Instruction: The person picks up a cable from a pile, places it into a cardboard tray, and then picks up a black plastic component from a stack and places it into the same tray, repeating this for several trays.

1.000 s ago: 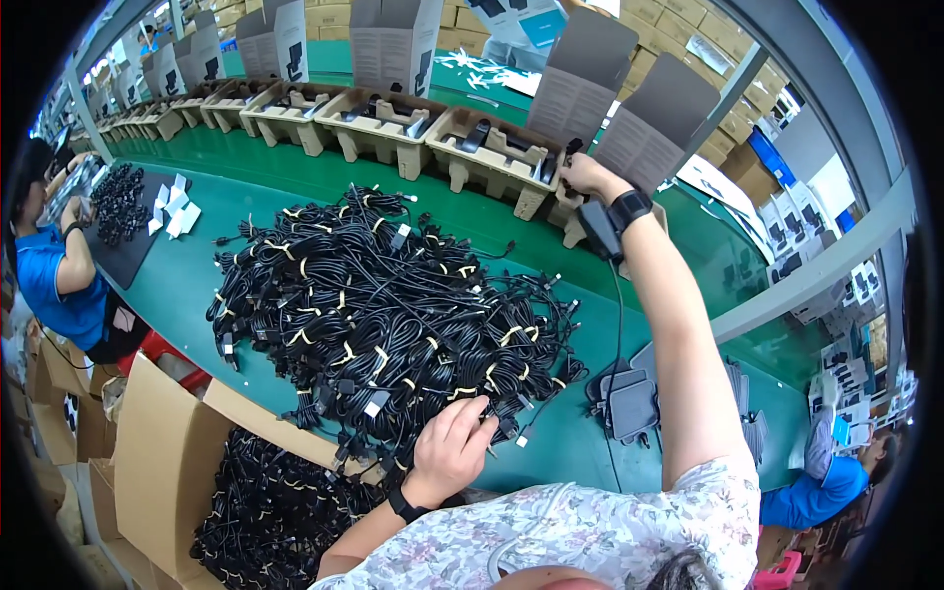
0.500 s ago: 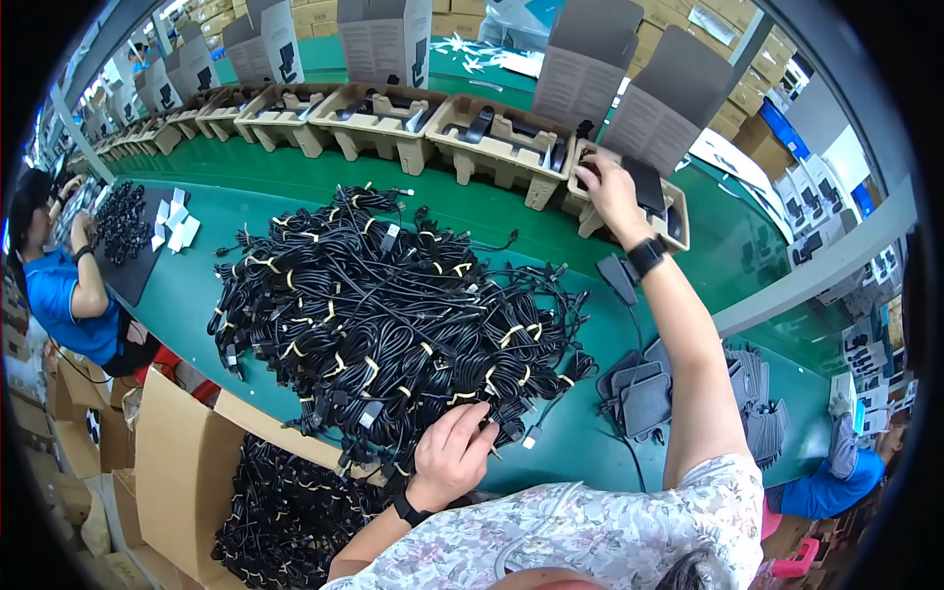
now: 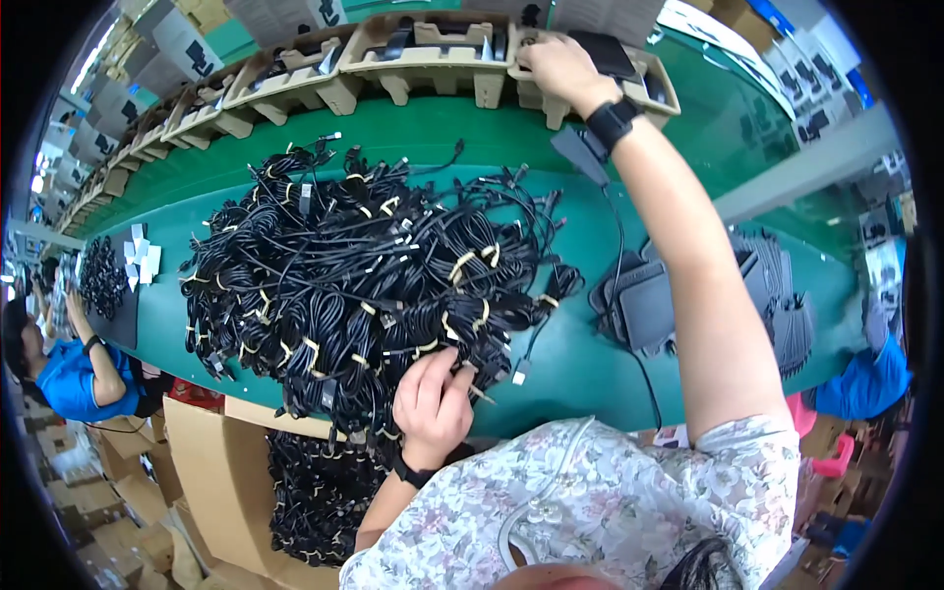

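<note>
A big heap of black cables (image 3: 334, 265), bundled with pale ties, covers the middle of the green table. At its near right edge, my left hand (image 3: 431, 408) has its fingers curled round a black cable bundle (image 3: 482, 366). My right hand (image 3: 565, 71) reaches to the far side, into the left end of a brown moulded tray (image 3: 644, 93). Its fingers are bent down; what they hold, if anything, is hidden. A flat black device (image 3: 602, 54) lies in that tray beside the hand. Under my right wrist rests a dark grey flat piece (image 3: 580, 155) with a cable.
More moulded trays (image 3: 423, 71) with open box lids stand in a row at the back. Grey flat parts (image 3: 644, 305) are stacked beneath my right forearm. A carton (image 3: 216, 482) of cables sits below the table edge. Co-workers in blue (image 3: 84, 379) work at both sides.
The view has tipped down and shifted, so the trays sit higher in it. My right hand stays at the same tray, its fingers lower inside. My left hand keeps to the heap's near edge.
</note>
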The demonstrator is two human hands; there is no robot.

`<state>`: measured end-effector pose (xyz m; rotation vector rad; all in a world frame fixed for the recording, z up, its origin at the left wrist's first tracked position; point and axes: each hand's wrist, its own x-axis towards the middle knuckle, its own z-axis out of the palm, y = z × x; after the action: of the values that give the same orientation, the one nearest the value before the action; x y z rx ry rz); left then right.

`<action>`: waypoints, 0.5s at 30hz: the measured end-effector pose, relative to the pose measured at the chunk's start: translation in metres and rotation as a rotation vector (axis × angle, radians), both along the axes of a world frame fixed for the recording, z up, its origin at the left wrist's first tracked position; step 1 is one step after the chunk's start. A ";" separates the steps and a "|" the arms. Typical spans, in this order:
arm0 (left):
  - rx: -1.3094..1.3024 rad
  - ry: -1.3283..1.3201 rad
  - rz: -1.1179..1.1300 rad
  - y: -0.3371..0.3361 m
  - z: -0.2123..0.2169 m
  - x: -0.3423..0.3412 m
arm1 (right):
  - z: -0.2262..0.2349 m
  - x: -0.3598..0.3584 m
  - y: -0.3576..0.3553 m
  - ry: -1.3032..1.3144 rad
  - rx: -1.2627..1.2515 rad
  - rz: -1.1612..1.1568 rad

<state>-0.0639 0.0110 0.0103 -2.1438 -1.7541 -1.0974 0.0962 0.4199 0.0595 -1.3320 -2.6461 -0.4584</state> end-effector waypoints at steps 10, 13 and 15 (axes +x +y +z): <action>0.107 0.106 0.018 0.001 -0.004 0.006 | 0.029 0.065 -0.096 0.070 0.125 0.195; 0.123 0.124 0.028 -0.002 -0.006 0.004 | 0.035 0.088 -0.156 0.010 -0.126 0.196; 0.114 0.125 0.033 -0.002 -0.006 0.005 | 0.050 0.109 -0.205 -0.196 -0.323 0.189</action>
<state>-0.0594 0.0085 0.0038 -2.0606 -1.6262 -1.0067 0.2057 0.2150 0.1092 -1.1449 -3.0767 -0.1466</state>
